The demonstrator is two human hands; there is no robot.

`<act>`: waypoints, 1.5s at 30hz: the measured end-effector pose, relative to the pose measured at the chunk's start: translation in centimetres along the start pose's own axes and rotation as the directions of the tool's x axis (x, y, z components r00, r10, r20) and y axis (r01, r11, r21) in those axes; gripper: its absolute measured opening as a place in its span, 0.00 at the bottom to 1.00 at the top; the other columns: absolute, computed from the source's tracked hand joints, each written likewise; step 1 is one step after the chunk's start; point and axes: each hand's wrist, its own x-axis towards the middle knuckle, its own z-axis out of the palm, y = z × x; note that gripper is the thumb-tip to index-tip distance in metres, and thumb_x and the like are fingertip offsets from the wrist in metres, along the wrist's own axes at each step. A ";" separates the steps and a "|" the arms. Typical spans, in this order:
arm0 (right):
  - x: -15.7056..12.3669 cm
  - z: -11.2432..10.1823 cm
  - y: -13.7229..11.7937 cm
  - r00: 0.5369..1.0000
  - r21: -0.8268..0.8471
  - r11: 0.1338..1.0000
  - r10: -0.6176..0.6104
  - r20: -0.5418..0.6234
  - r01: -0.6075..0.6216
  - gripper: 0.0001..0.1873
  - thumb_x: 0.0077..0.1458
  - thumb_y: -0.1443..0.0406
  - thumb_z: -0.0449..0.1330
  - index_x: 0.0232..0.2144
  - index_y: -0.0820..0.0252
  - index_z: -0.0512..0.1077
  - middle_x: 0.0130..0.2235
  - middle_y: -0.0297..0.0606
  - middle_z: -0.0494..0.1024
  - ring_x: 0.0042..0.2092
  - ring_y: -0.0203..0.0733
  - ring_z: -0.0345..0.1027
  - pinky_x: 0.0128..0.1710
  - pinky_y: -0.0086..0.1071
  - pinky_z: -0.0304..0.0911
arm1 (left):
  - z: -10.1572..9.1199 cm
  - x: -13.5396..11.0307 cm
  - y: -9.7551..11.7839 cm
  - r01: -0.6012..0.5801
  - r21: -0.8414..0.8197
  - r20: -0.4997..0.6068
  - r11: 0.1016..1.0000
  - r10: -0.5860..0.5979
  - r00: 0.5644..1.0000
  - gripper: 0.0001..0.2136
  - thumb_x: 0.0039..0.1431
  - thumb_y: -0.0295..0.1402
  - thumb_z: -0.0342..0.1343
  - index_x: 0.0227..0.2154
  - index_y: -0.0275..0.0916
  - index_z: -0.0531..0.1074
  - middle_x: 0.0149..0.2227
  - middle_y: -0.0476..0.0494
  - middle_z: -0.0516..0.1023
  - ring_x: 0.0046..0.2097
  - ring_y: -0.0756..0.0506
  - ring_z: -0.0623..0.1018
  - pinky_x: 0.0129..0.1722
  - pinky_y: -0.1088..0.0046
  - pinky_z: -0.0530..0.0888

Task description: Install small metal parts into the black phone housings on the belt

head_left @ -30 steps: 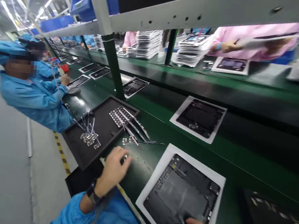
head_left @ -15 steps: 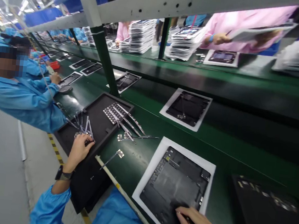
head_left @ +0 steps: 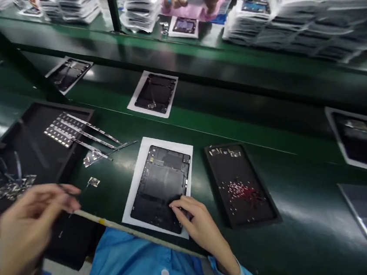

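Note:
A black tablet back housing (head_left: 161, 187) lies on a white sheet (head_left: 130, 210) in front of me. My right hand (head_left: 196, 222) rests at the housing's lower right, thumb and forefinger pinched together; whatever is between them is too small to name. Blurred by motion, my left hand (head_left: 34, 218) hovers over the bench edge at the left, its fingers closed around something dark and thin that I cannot make out. Beneath and behind it, a heap of small flex cables with boards (head_left: 14, 187) lies in a black foam tray (head_left: 42, 157). One loose flex cable (head_left: 93, 182) lies beside the fingertips.
Strips of small parts (head_left: 66, 129) overhang the tray's right edge. A smaller black tray (head_left: 219, 172) holds tiny red and white pieces. Further housings on sheets, one (head_left: 157, 92) straight ahead, lie beyond. Across the bench, a person in pink works near stacked sheets (head_left: 140, 6).
The view has swung to the right. My left hand has left the cable heap and come toward the housing. My right hand stays at the housing's lower right.

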 end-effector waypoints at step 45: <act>0.6 -1.2 -0.6 0.980 0.126 0.978 0.150 0.129 -0.166 0.09 0.60 0.69 0.59 0.29 0.58 0.76 0.33 0.35 0.81 0.37 0.42 0.73 0.41 0.34 0.61 | 16.6 -3.7 0.7 0.387 -0.198 0.847 0.901 -0.041 0.530 0.08 0.52 0.35 0.61 0.29 0.35 0.76 0.20 0.47 0.75 0.24 0.48 0.75 0.24 0.76 0.71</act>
